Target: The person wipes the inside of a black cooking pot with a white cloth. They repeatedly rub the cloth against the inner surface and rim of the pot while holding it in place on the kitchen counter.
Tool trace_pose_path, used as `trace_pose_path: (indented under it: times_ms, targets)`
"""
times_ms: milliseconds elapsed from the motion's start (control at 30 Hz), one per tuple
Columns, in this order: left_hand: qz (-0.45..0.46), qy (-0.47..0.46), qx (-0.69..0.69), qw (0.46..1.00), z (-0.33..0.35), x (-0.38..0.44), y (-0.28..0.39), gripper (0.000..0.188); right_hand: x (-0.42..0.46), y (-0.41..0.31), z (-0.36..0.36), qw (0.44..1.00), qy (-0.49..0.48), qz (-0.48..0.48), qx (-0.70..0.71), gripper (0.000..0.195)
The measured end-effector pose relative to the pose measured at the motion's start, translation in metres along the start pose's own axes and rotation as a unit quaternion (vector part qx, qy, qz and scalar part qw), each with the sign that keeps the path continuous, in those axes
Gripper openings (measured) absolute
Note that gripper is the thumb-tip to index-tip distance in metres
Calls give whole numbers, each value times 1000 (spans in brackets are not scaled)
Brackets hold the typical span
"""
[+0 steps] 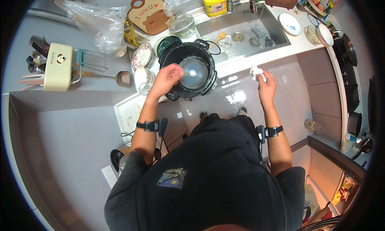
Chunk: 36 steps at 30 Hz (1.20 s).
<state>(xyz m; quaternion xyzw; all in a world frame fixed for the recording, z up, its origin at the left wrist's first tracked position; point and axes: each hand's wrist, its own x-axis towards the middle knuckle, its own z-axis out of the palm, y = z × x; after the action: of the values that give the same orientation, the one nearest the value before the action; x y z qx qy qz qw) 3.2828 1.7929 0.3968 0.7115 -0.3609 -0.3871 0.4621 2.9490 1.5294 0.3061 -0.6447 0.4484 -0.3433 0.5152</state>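
A black electric pressure cooker body (192, 73), without its lid, stands at the counter's edge left of the sink. Over its left rim is my left hand (168, 77), fingers curled together; whether anything is between them cannot be made out. My right hand (266, 82) pinches a crumpled white tissue (256, 72) in front of the sink, above the floor. The cooker's inside shows a round metal heating plate (194, 73) with a light centre and a dirty rim around it.
Stacked plates (142, 56), bowls (143, 76) and a glass bowl (182, 26) crowd the counter left of the cooker. The steel sink (240, 44) holds a wooden spatula (221, 36) and a strainer (255, 41). A yellow detergent jug (215, 4) stands behind it. A white plate (290, 24) lies at right.
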Motion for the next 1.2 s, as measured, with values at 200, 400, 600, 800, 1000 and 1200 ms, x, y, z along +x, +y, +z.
trace_pose_path:
  times_ms: [200, 400, 600, 800, 1000, 1200]
  targets:
    - [115, -50, 147, 981, 72, 154, 32, 50, 3, -1, -29, 999, 34, -26, -24, 24]
    - [130, -8, 369, 920, 82, 203, 26, 93, -1, 16, -51, 998, 58, -30, -18, 25]
    - [116, 35, 163, 979, 37, 160, 37, 80, -2, 13, -30, 999, 10, -28, -43, 23]
    - [104, 165, 160, 968, -17, 56, -16, 81, -1, -19, 27, 979, -194, 43, 45, 26]
    - [20, 437, 297, 849, 15, -21, -117, 65, -24, -27, 94, 927, -273, -235, -102, 24]
    - [-118, 415, 113, 895, 42, -28, -147, 63, -50, -22, 133, 809, -375, -416, -180, 25]
